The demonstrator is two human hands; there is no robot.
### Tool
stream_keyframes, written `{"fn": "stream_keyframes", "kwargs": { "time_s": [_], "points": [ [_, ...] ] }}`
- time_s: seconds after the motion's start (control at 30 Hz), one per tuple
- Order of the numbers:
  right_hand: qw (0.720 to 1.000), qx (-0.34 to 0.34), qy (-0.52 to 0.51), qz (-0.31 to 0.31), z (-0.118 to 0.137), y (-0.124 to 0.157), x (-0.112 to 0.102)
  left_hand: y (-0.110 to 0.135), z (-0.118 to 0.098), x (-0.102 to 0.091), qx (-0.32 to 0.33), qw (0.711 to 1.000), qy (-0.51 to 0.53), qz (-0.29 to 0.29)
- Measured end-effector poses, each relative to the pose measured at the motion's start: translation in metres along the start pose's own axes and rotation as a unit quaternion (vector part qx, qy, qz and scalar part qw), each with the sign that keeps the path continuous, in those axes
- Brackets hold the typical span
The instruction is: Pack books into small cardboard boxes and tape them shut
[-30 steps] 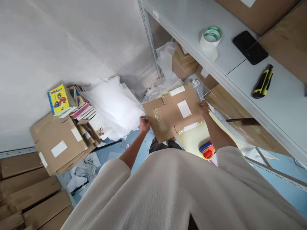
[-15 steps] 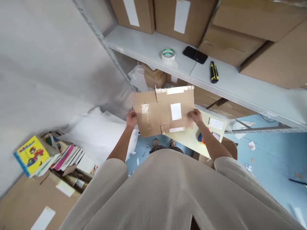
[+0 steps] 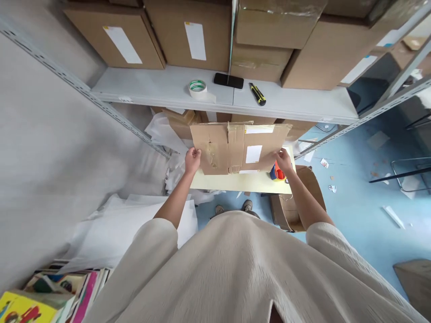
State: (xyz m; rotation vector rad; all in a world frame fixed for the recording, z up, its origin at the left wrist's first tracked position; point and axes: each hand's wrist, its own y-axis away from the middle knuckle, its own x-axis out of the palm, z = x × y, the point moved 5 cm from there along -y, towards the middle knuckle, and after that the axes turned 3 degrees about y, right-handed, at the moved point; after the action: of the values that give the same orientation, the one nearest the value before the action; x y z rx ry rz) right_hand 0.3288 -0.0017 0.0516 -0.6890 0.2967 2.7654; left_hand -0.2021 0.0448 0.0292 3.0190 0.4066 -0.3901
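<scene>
A flattened cardboard box (image 3: 237, 150) with white labels and shiny tape strips spans the space between my hands, above a pale yellow table (image 3: 232, 182). My left hand (image 3: 192, 160) pinches its left edge. At the opposite edge, my right hand (image 3: 283, 160) grips the cardboard with thumb and fingers. Just below my right hand stands a red, blue and yellow round container (image 3: 277, 172), partly covered by the wrist.
The grey shelf (image 3: 151, 85) ahead bears a tape roll (image 3: 197, 88), a black phone (image 3: 228, 80), a box cutter (image 3: 257, 94) and several cartons (image 3: 193, 38). An open carton (image 3: 281, 211) sits on the floor at right. White foam sheets (image 3: 134, 220) and books (image 3: 84, 291) lie at left.
My view has swung to the right and levelled toward the shelf and table. The flattened box, still in both hands, has come round squarer to the shelf and looks more tilted.
</scene>
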Motion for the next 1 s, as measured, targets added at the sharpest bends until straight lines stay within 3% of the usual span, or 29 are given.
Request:
{"fn": "stream_keyframes", "kwargs": {
  "time_s": [0.23, 0.43, 0.53, 0.63, 0.8, 1.0],
  "points": [
    [0.999, 0.007, -0.053, -0.004, 0.001, 0.000, -0.015, -0.005, -0.036, 0.044, 0.003, 0.991, 0.082, 0.103],
    [0.992, -0.055, -0.082, 0.077, 0.007, 0.009, -0.018, 0.003, -0.045, 0.090, 0.002, 0.976, 0.078, 0.201],
    [0.986, -0.095, -0.087, 0.102, 0.015, 0.017, -0.017, 0.011, -0.044, 0.115, 0.012, 0.971, 0.087, 0.223],
    [0.985, -0.124, -0.058, 0.106, 0.022, 0.022, -0.019, 0.016, -0.044, 0.132, 0.037, 0.974, 0.103, 0.199],
    [0.979, -0.169, 0.022, 0.113, 0.028, 0.021, -0.026, 0.011, -0.052, 0.135, 0.085, 0.984, 0.064, 0.144],
    [0.975, -0.162, 0.025, 0.148, 0.026, 0.019, -0.025, 0.015, -0.064, 0.100, 0.120, 0.974, -0.016, 0.190]
  ]
}}
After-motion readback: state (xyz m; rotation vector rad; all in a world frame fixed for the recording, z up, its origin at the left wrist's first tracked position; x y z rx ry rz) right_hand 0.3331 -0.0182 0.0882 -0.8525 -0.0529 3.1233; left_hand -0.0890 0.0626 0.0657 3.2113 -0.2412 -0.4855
